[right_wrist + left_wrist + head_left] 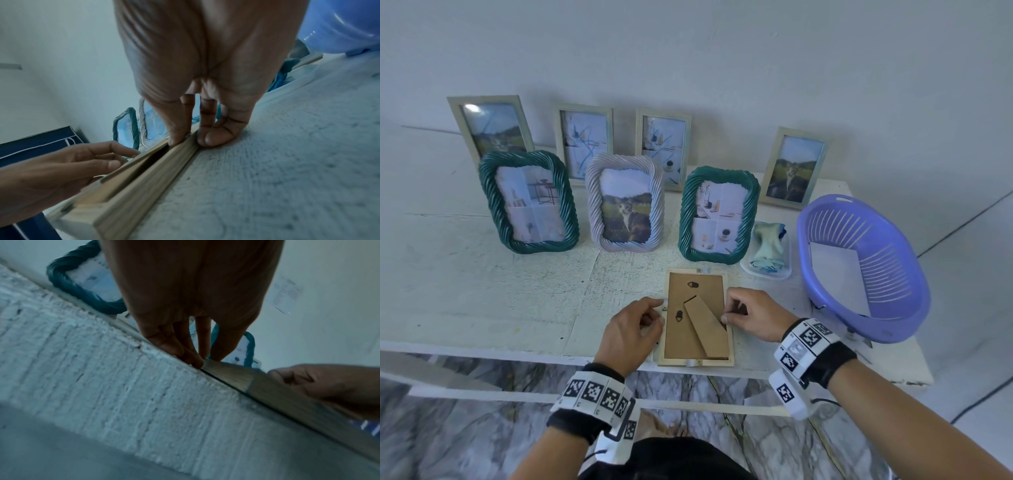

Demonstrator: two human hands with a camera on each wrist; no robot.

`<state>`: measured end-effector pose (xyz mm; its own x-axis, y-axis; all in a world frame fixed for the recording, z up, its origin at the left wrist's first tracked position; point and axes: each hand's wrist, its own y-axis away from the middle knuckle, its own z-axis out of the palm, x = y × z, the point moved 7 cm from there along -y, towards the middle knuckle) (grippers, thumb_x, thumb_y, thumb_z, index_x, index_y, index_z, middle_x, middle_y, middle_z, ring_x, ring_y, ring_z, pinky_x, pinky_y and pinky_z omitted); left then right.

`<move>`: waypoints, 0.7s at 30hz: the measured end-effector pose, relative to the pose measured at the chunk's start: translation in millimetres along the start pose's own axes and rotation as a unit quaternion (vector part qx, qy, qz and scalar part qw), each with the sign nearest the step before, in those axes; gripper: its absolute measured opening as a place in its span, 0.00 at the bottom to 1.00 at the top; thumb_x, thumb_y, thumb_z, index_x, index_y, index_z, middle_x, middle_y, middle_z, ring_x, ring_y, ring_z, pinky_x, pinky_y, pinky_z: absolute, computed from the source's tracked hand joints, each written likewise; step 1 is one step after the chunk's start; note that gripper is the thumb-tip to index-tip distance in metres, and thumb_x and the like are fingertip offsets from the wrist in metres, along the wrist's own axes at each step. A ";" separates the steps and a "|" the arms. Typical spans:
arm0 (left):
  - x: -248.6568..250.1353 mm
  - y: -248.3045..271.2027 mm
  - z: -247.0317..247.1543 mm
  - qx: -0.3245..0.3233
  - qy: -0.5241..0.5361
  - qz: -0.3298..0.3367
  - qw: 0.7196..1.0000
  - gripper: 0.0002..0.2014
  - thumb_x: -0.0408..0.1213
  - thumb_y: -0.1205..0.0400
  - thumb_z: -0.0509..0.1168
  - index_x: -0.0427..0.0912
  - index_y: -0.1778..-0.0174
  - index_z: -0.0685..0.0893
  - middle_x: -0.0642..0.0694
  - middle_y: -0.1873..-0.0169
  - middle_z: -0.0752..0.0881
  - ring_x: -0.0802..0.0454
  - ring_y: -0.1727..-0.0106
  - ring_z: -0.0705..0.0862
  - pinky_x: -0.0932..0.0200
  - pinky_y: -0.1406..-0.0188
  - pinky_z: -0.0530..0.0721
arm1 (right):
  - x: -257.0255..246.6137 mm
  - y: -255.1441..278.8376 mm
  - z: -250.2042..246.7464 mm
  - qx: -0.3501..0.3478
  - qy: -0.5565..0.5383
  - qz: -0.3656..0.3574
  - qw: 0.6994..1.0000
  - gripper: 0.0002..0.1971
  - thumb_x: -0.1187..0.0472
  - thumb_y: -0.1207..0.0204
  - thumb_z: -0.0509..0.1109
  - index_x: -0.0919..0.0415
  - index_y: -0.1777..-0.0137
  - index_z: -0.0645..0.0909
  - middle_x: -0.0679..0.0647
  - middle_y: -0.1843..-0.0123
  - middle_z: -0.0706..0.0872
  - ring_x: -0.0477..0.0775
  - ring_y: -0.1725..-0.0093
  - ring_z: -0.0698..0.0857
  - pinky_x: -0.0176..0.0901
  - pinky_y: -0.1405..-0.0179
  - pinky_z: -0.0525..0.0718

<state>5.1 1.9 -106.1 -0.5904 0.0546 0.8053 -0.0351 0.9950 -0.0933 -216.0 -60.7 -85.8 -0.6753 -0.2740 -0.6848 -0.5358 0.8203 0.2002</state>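
A light wooden photo frame (pixel 695 291) lies face down near the white table's front edge, brown backing board up, its cardboard stand (pixel 705 330) slanting across it. My left hand (pixel 661 310) has curled fingers and thumb at the frame's left rail; the left wrist view shows these fingertips (pixel 195 363) against the outer edge of the frame (pixel 277 395). My right hand (pixel 726 313) pinches the right rail. In the right wrist view, that hand (pixel 189 139) has its thumb inside the rail of the frame (pixel 144 183) and its fingers outside.
Several picture frames stand upright behind: green twisted ones (pixel 529 202) (pixel 719 214), a pale twisted one (pixel 625 202), and slim ones against the wall. A purple basket (pixel 887 308) holding paper sits at the right, a small clear tray with cloth (pixel 768 250) beside it. The table edge (pixel 517 349) is close.
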 end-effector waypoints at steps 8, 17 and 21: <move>23.7 1.4 5.4 -0.009 -0.140 0.095 0.986 0.18 0.44 0.20 0.54 0.45 0.40 0.83 0.52 0.63 0.81 0.53 0.64 0.76 0.58 0.66 0.79 | 2.3 1.3 3.4 0.033 0.012 0.018 0.999 0.10 0.62 0.25 0.74 0.55 0.63 0.75 0.44 0.66 0.80 0.40 0.66 0.76 0.31 0.65 0.72; 22.5 0.4 4.2 -0.022 -0.101 0.096 0.990 0.18 0.44 0.20 0.54 0.51 0.41 0.86 0.54 0.59 0.81 0.55 0.60 0.80 0.62 0.60 0.80 | 0.0 1.4 1.4 0.035 0.016 0.015 0.999 0.09 0.61 0.25 0.74 0.56 0.63 0.76 0.44 0.66 0.80 0.41 0.66 0.77 0.32 0.66 0.72; 14.0 1.0 3.3 -0.013 -0.066 0.067 0.995 0.19 0.39 0.20 0.61 0.49 0.32 0.79 0.56 0.60 0.80 0.57 0.60 0.80 0.63 0.59 0.79 | -11.0 -2.9 -2.7 0.029 0.093 -0.008 0.995 0.07 0.56 0.24 0.71 0.55 0.56 0.75 0.44 0.63 0.79 0.45 0.64 0.78 0.39 0.63 0.78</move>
<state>-5.8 3.3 -96.9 -0.6898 0.1768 0.7021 0.0701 0.9815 -0.1783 -208.4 -61.4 -76.9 -0.7523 -0.3705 -0.5448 -0.5207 0.8410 0.1470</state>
